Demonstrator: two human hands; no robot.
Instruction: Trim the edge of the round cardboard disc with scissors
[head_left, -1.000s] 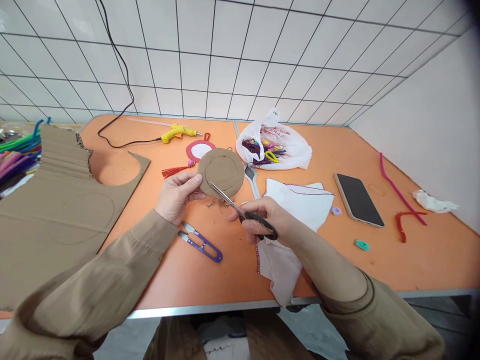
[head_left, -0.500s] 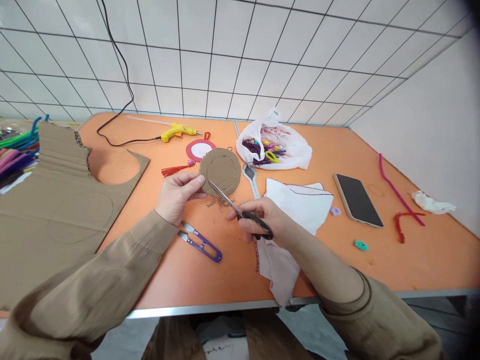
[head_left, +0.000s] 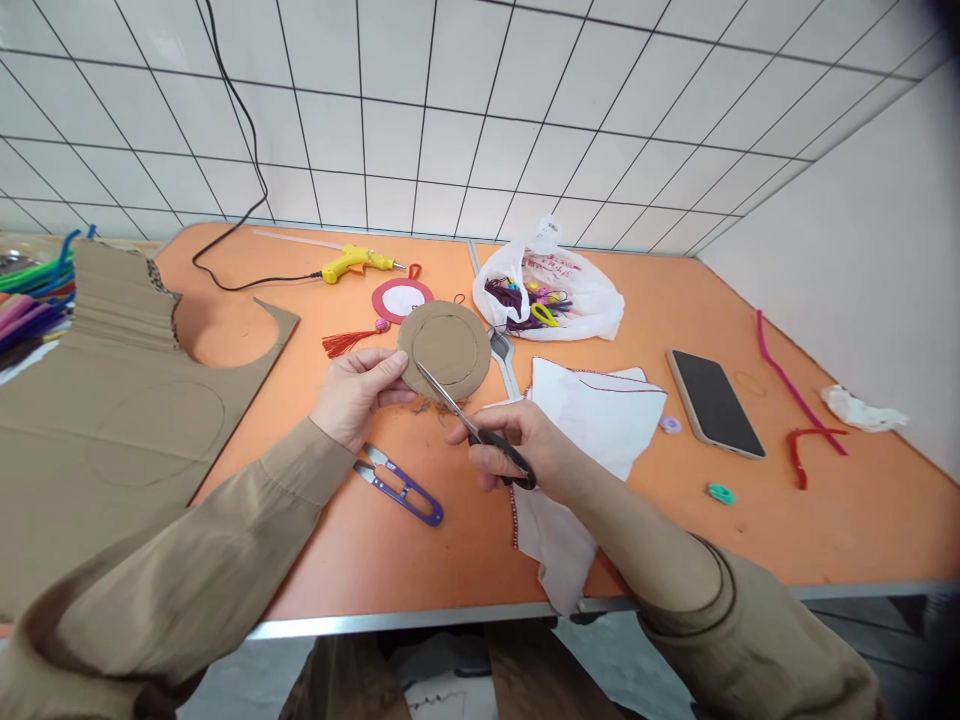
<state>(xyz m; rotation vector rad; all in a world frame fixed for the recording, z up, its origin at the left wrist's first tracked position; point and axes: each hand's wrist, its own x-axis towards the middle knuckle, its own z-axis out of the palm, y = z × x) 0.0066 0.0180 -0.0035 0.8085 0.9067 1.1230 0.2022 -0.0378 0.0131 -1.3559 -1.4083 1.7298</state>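
Pinched at its left edge, a round cardboard disc [head_left: 454,350] with an inner circle marked on it is in my left hand [head_left: 364,392]. My right hand [head_left: 517,445] grips black-handled scissors [head_left: 499,455], fingers in the loops. Their blades lie across the disc's lower left, with the tip at the inner circle line; how deep the tip sits I cannot tell. Small dark scraps [head_left: 431,410] lie on the table below the disc. Purple thread snips [head_left: 401,488] rest near my left wrist.
A large cardboard sheet [head_left: 142,440] with a cut-out covers the left. Behind the disc are a yellow glue gun [head_left: 356,263], a red-rimmed round piece [head_left: 401,299] with a tassel [head_left: 349,340], and a plastic bag [head_left: 592,300]. White cloth [head_left: 600,410] and a phone [head_left: 716,403] lie right.
The disc has tilted to face me more and its right side has shifted slightly right. My right hand and the scissors have moved a little left and down. My left hand keeps its pinch.
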